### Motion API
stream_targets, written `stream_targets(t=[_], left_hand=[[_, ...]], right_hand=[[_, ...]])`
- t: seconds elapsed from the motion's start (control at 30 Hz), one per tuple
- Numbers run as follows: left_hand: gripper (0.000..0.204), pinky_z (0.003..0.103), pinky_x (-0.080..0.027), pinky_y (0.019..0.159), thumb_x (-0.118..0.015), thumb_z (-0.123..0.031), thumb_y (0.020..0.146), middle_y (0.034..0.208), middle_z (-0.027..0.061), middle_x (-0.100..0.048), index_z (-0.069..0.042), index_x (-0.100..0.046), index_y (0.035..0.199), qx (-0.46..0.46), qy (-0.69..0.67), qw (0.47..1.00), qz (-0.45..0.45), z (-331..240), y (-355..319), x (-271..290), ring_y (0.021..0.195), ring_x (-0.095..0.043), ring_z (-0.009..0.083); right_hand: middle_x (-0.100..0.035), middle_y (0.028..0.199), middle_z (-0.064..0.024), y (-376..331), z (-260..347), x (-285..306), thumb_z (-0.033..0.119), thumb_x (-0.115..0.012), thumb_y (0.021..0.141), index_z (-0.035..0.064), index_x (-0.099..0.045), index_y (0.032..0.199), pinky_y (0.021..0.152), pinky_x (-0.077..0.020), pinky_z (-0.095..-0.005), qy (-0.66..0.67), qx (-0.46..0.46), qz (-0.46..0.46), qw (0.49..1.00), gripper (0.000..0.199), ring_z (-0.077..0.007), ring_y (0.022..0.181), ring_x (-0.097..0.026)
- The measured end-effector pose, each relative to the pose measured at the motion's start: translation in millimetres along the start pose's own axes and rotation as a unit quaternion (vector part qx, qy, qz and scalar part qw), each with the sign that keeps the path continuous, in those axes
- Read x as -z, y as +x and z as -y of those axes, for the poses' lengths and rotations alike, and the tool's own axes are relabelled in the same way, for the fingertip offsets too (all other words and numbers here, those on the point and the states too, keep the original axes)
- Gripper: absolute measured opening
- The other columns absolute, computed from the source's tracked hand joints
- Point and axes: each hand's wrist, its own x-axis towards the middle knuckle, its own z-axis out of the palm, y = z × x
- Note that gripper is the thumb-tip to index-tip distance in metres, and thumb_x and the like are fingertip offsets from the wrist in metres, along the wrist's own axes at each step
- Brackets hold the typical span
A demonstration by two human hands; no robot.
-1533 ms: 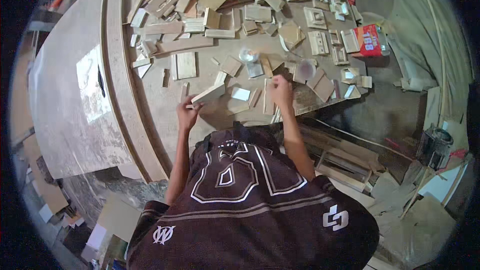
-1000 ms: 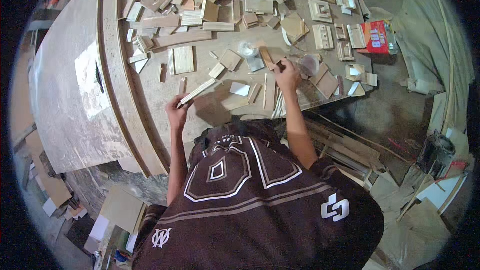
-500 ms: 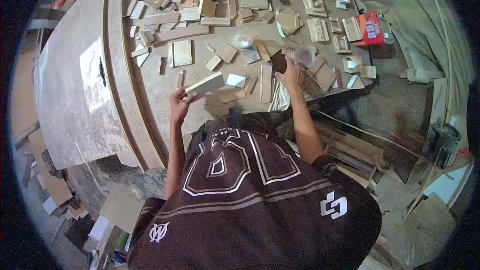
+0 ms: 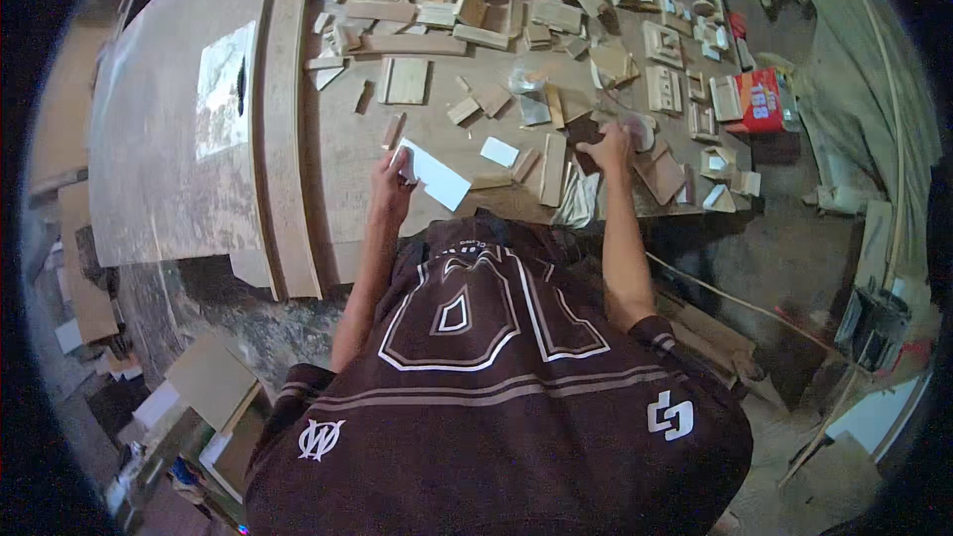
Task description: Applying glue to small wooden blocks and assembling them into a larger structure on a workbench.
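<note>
Two hands are busy near the counter edge: the left hand grips a white board, the right hand pinches a dark piece, and a loose grip could drop either.

smooth white-faced board, rough wooden offcuts

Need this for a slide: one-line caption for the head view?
Left hand holds a flat white panel; right hand holds a small dark piece over a workbench strewn with wood offcuts.
</note>
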Motion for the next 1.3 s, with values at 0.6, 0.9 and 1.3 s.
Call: stream_targets(t=[0.6, 0.9, 1.3], left_hand=[[0.034, 0.029, -0.048, 0.061, -0.068, -0.038, 0.093, 0.092, -0.0002, -0.065, -0.007, -0.066, 0.106, 0.026, 0.117, 0.993, 0.002, -17.6, -16.2, -47.9, 0.073, -0.059, 0.0121], [0.024, 0.020, -0.040, 0.049, -0.050, -0.022, 0.100, 0.076, 0.0021, -0.054, 0.000, -0.058, 0.103, 0.184, 0.101, 0.912, 0.352, -42.7, -20.2, -76.6, 0.057, -0.049, 0.0093], [0.043, 0.046, -0.059, 0.083, -0.046, -0.041, 0.099, 0.119, 0.0163, -0.059, -0.007, -0.053, 0.125, 0.409, -0.389, 0.726, 0.394, -87.7, -78.9, -68.5, 0.102, -0.061, 0.0327]], right_hand=[[-0.071, 0.079, -0.0078, -38.9, 28.3, 102.0, 0.017, -0.084, 0.075, 0.0024, -0.074, 0.087, 0.066, -0.0499, -0.0285, 0.317, -0.053, -0.054, 0.945, 0.022, -0.0138, 0.069, -0.063], [-0.065, 0.087, 0.0002, -95.2, 207.0, 194.3, 0.014, -0.075, 0.086, 0.0019, -0.068, 0.102, 0.072, -0.0465, -0.0251, 0.366, 0.280, 0.121, 0.879, 0.021, -0.0067, 0.080, -0.057], [-0.060, 0.084, 0.0005, -111.3, 290.7, 146.6, 0.018, -0.069, 0.091, 0.0016, -0.061, 0.101, 0.074, -0.0458, -0.0256, 0.279, 0.407, 0.292, 0.819, 0.020, -0.0065, 0.081, -0.055]])
